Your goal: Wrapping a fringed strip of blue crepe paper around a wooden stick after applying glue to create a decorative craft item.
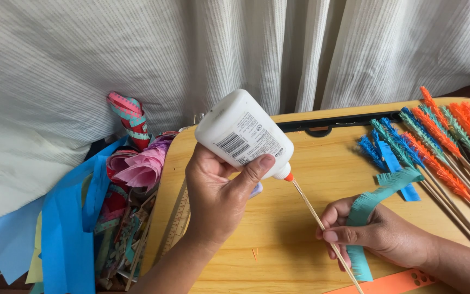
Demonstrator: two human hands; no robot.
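A pale, finely ribbed curtain (235,49) hung in soft folds across the whole top of the view, from nine o'clock round to three. Even daylight came through it. Below it, from the centre out toward four o'clock, lay a light wooden lap table (278,239) with rounded corners and a dark slot (333,124) along its far edge.

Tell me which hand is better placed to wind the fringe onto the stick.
Right, probably. The right hand already pinches both the stick and the teal fringe. The left hand is full with the glue bottle, tipped nozzle-down on the stick's upper end.
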